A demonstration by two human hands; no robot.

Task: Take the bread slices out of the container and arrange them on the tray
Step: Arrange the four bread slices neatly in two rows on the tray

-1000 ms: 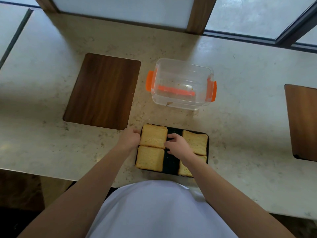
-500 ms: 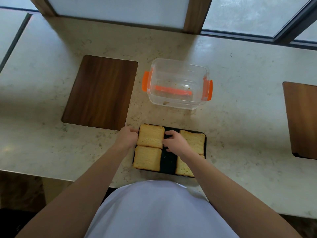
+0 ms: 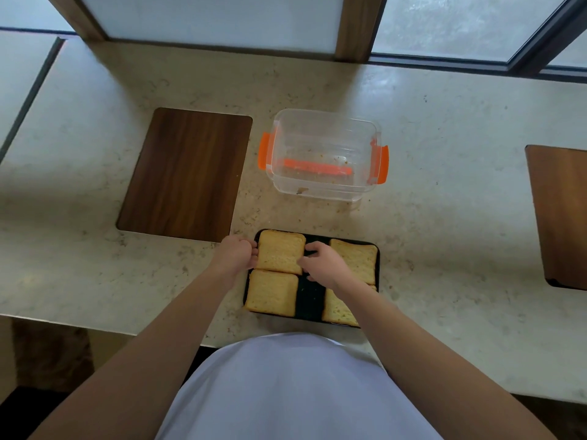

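Note:
A black tray (image 3: 309,301) lies at the counter's near edge with several toasted bread slices on it. The far-left slice (image 3: 279,251) sits between my hands: my left hand (image 3: 236,256) touches its left edge and my right hand (image 3: 322,263) pinches its right edge. A near-left slice (image 3: 271,292) lies flat below it. A far-right slice (image 3: 359,260) and a near-right slice (image 3: 336,309) are partly hidden by my right hand and forearm. The clear plastic container (image 3: 322,154) with orange clips stands beyond the tray, holding only crumbs.
A dark wooden board (image 3: 185,173) is set in the counter to the left of the container. Another wooden board (image 3: 560,214) lies at the right edge. Window frames run along the counter's far side.
Both hands stay on the far-left slice's edges. The slice has shifted only slightly; the view has drifted a little.

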